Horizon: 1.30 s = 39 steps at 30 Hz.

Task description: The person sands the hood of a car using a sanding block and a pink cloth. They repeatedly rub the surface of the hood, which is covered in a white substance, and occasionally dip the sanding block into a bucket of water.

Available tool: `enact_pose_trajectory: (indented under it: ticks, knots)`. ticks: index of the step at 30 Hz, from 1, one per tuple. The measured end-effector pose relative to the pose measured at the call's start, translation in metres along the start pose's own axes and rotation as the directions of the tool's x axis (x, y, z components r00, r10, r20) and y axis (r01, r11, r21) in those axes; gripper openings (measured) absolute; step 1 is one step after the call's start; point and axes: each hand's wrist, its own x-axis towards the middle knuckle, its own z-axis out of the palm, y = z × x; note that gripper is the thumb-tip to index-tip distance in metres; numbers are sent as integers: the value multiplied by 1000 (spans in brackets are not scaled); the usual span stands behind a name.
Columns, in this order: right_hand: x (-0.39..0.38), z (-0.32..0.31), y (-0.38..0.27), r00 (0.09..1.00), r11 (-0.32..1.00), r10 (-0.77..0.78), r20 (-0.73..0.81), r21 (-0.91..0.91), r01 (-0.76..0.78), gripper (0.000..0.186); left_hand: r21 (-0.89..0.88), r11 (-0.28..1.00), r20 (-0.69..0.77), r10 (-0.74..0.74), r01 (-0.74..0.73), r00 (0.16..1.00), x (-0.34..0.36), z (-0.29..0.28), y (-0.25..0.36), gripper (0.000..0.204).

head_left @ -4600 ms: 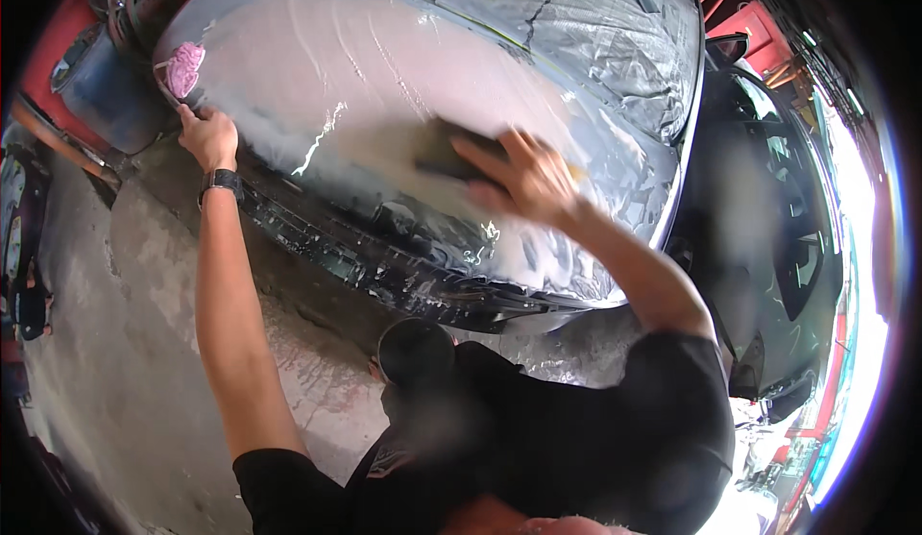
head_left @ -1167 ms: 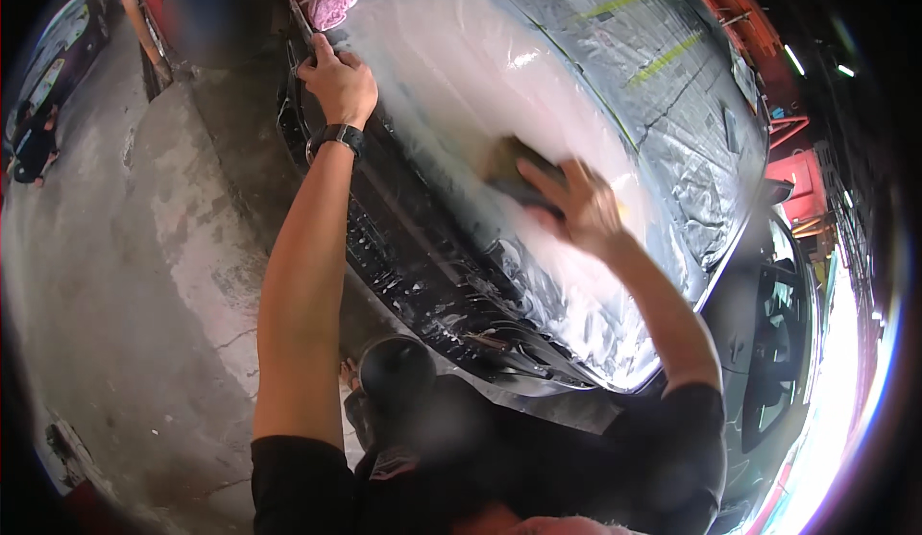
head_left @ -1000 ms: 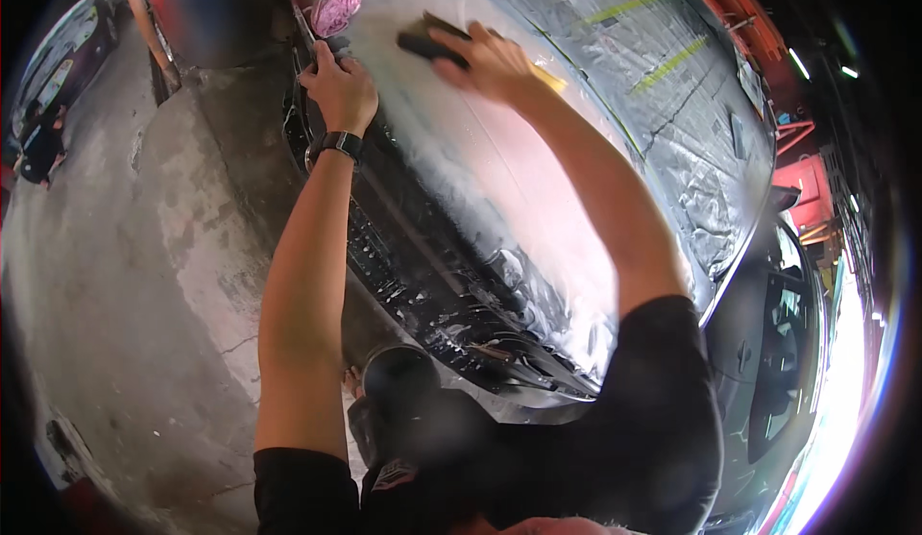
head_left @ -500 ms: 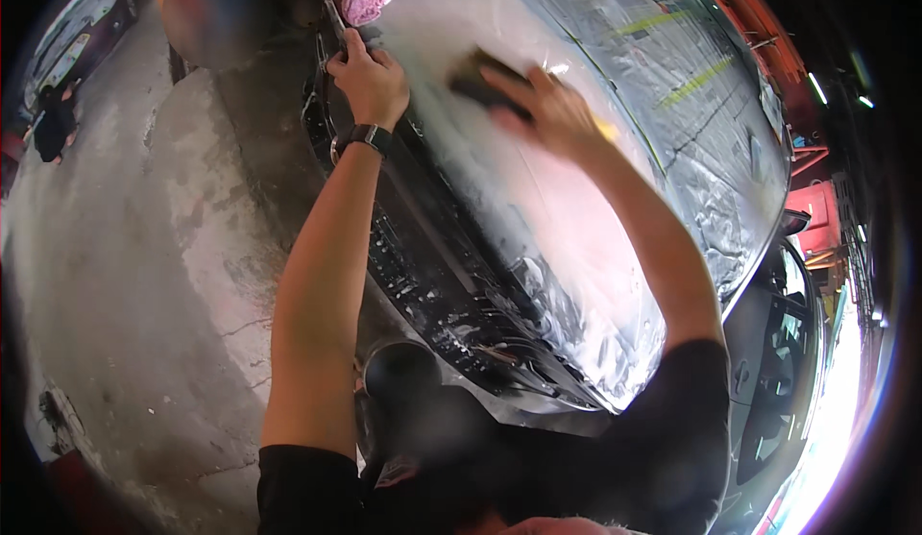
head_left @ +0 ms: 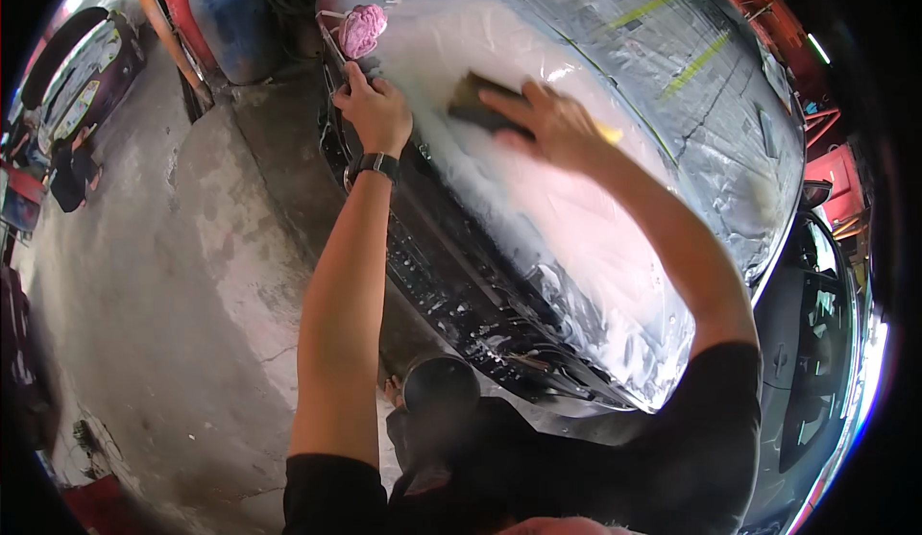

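Observation:
My right hand (head_left: 562, 127) grips a dark flat sanding block (head_left: 476, 101), slightly blurred, against a car's front panel (head_left: 586, 237). That panel carries pale pink and white patches, with a whitish wet-looking film toward its edge. At the panel's left edge rests my left hand (head_left: 376, 114), fingers apart and holding nothing I can see; some fingertips are hidden. A crumpled pink cloth (head_left: 364, 31) lies on the panel just beyond it. Below the edge, the black front trim (head_left: 461, 295) is spattered with white.
Clear plastic sheeting (head_left: 711, 122) covers the car farther right. A dark car (head_left: 816, 343) stands close at right. Back left are a blue drum (head_left: 230, 21) and an orange pole (head_left: 158, 21). Another person (head_left: 74, 172) is low beside a vehicle at far left, across the concrete floor (head_left: 173, 295).
The whole view has shifted, showing more of the drum and background. The sanding block has moved only slightly over the panel, still in my right hand. My left hand stays at the edge.

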Motion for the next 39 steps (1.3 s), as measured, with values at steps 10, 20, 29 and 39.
enact_pose_trajectory:
  ticks: [10,20,29,39]
  knots:
    - [67,22,18,970,972,232,-72,-28,-234,52,1,999,18,50,-50,999,12,10,-14,60]
    - [79,17,106,935,932,350,-49,-86,-353,57,10,994,48,104,-105,993,4,15,-2,61]
    - [-77,-14,-22,963,966,257,-78,36,-255,54,117,987,-16,113,-111,993,14,7,-28,60]
    - [-20,-10,109,882,873,454,-129,-134,-469,57,37,990,75,135,-139,988,6,22,14,60]
